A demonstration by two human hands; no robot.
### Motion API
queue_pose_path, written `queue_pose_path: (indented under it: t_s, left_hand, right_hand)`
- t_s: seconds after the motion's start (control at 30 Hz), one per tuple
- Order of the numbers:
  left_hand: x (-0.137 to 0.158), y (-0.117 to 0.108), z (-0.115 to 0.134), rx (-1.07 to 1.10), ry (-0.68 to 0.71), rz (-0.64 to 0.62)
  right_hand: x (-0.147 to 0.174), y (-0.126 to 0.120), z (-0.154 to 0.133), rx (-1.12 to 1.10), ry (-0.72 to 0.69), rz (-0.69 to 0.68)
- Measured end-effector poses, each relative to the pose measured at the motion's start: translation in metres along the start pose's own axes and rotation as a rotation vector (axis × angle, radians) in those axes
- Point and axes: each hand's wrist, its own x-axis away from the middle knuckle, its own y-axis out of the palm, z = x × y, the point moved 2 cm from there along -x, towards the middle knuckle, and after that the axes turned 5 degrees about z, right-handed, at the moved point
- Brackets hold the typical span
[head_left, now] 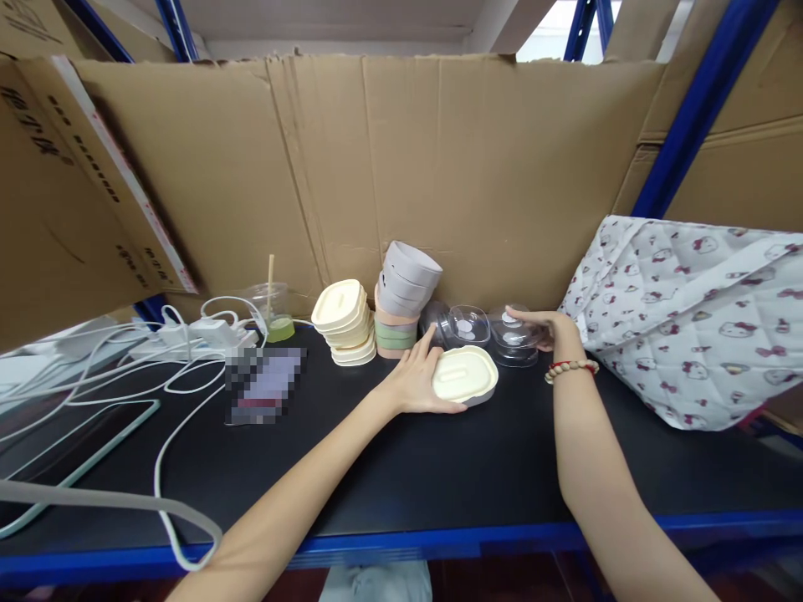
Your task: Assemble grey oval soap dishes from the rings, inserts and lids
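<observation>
A black shelf top (439, 477) with a blue front edge fills the lower frame. Brown cardboard sheets (351, 167) wall the back; blue rack uprights (696, 109) rise at upper right, daylight beyond.
</observation>
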Motion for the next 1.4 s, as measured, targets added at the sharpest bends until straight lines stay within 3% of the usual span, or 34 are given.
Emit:
queue_pose_path:
  t_s: [0.1, 0.17, 0.37, 0.67, 0.83, 0.93, 1.2, 1.4]
  left_hand:
    - [-0.001, 0.002, -0.002, -0.003, 0.004, 0.001]
    - [-0.001, 0.002, -0.002, -0.001, 0.013, 0.004]
    - [-0.001, 0.002, -0.001, 0.001, 0.026, 0.004]
    - [0.0, 0.0, 0.002, -0.014, 0.02, -0.016]
    - [0.0, 0.0, 0.0, -0.006, 0.03, -0.004]
    - [-0.001, 0.0, -0.001, -0.003, 0.034, -0.003]
    - [-0.001, 0.0, 0.0, -0.021, 0.011, -0.021]
    - [0.0, 0.0, 0.0, 0.003, 0.027, -0.013]
  right_hand:
    - [0.009, 0.001, -0.003, -0.022, 0.105, -0.037]
    - [0.013, -0.001, -0.006, -0.047, 0.098, -0.046]
    - [0.024, -0.007, -0.029, -0.137, -0.195, 0.08]
    - [0.041, 0.01, -0.071, 0.171, -0.383, 0.411]
    - [0.05, 0.015, -0.073, -0.247, -0.41, 0.23]
    - [0.053, 0.016, -0.072, -0.389, -0.41, 0.233]
    - [0.035, 0.036, -0.07, -0.184, -0.506, 0.167]
    - [0.042, 0.059, -0.07, -0.083, -0.51, 0.012]
